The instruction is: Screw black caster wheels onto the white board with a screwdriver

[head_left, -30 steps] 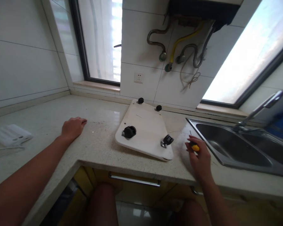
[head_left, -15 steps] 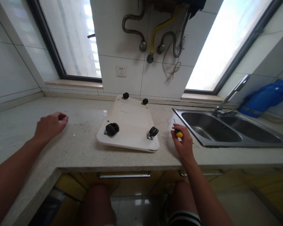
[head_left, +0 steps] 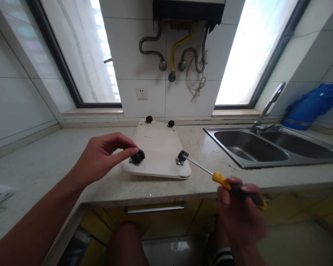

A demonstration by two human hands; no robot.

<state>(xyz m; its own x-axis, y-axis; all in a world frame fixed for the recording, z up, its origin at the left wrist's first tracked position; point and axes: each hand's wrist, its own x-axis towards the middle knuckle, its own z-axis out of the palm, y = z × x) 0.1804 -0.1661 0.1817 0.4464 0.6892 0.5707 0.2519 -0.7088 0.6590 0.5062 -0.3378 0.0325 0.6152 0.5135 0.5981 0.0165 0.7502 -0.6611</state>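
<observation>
A white board [head_left: 158, 147] lies on the countertop, with black caster wheels at its corners. My left hand [head_left: 104, 157] is at the front left caster [head_left: 138, 157]; thumb and index fingertips come together in a pinch over its edge. Whether they grip the caster or something tiny, I cannot make out. In my right hand [head_left: 238, 214], slightly blurred, is a screwdriver [head_left: 222, 181] with a yellow and black handle. Its shaft points left, and the tip appears at the front right caster [head_left: 183, 155], by its metal plate; contact is unclear. Two more casters, left [head_left: 149, 119] and right [head_left: 171, 123], stand at the far end.
A steel double sink [head_left: 244, 162] with a tap [head_left: 269, 107] is set into the counter [head_left: 199, 184] at right. Behind it leans a blue container [head_left: 312, 107]. Pipes [head_left: 173, 48] hang on the wall. A white item [head_left: 0, 194] lies at far left.
My left hand has moved right to the front left caster. My right hand has drawn back toward me and turned the screwdriver, so its tip points at the front right caster. The view has shifted.
</observation>
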